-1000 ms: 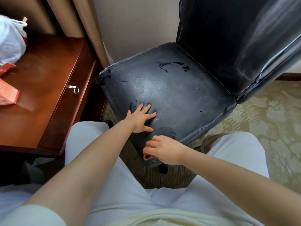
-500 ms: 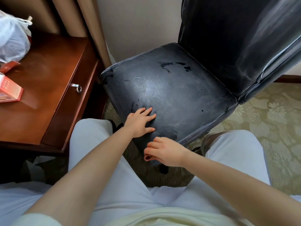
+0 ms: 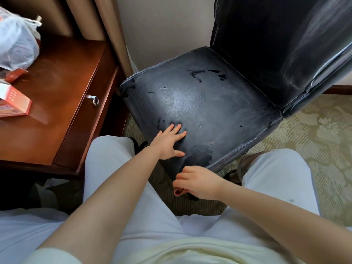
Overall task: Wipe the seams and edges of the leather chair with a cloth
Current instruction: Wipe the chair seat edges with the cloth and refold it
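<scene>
The black leather chair (image 3: 219, 103) stands in front of me, its seat worn and cracked, with the backrest rising at the upper right. My left hand (image 3: 168, 142) lies flat on the front part of the seat, fingers spread and straight. My right hand (image 3: 198, 182) is at the seat's front corner, just below the edge seam. Its fingers curl round a small dark cloth (image 3: 179, 192) with a reddish tint, and the hand hides most of it.
A reddish wooden desk (image 3: 57, 103) with a keyed drawer stands close to the chair's left side. It carries a plastic bag (image 3: 15, 40) and a red box (image 3: 14, 101). A curtain hangs behind the desk. Patterned carpet (image 3: 314, 134) lies to the right, and my knees flank the seat corner.
The view has shifted slightly. My left hand stays pressed on the seat and my right hand stays curled at the front corner, with only small shifts.
</scene>
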Demonstrator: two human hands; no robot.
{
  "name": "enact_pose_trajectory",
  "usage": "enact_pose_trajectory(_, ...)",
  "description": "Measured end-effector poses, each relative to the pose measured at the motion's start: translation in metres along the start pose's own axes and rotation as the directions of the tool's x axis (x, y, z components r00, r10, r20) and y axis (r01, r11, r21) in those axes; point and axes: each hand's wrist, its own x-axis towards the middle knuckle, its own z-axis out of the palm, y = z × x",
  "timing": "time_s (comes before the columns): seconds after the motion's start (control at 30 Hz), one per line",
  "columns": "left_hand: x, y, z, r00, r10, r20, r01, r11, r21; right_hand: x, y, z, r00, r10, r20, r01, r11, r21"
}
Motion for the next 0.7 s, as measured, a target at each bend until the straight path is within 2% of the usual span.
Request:
enact_pose_trajectory(0.13, 0.002, -0.003, -0.003, 1.000, -0.005, 0.029, 0.006, 1.000, -0.023, 0.008, -0.004, 0.000, 0.990, -0.101, 0.103, 0.105, 0.994, -0.032)
enact_pose_trajectory(0.33, 0.003, -0.001, -0.004, 0.999, -0.010, 0.046, 0.012, 0.999, -0.037, -0.032, 0.038, -0.042, 0.996, 0.088, 0.005, -0.087, 0.994, -0.063)
enact_pose_trajectory(0.4, 0.003, 0.002, -0.004, 0.999, -0.021, 0.043, 0.023, 0.999, -0.033, -0.032, 0.034, -0.043, 0.995, 0.097, -0.001, -0.097, 0.992, -0.077)
enact_pose_trajectory(0.5, 0.003, 0.005, -0.003, 0.998, -0.040, 0.045, 0.042, 0.999, -0.035, -0.011, 0.009, -0.020, 0.999, 0.021, 0.025, -0.019, 0.996, -0.089)
enact_pose_trajectory(0.63, 0.002, 0.007, -0.007, 0.997, -0.048, 0.061, 0.051, 0.998, -0.038, 0.015, -0.022, 0.021, 0.979, -0.093, 0.179, 0.119, 0.983, -0.139)
enact_pose_trajectory(0.7, 0.001, 0.007, -0.007, 0.997, -0.046, 0.066, 0.049, 0.998, -0.037, 0.017, -0.023, 0.023, 0.971, -0.128, 0.201, 0.162, 0.973, -0.162)
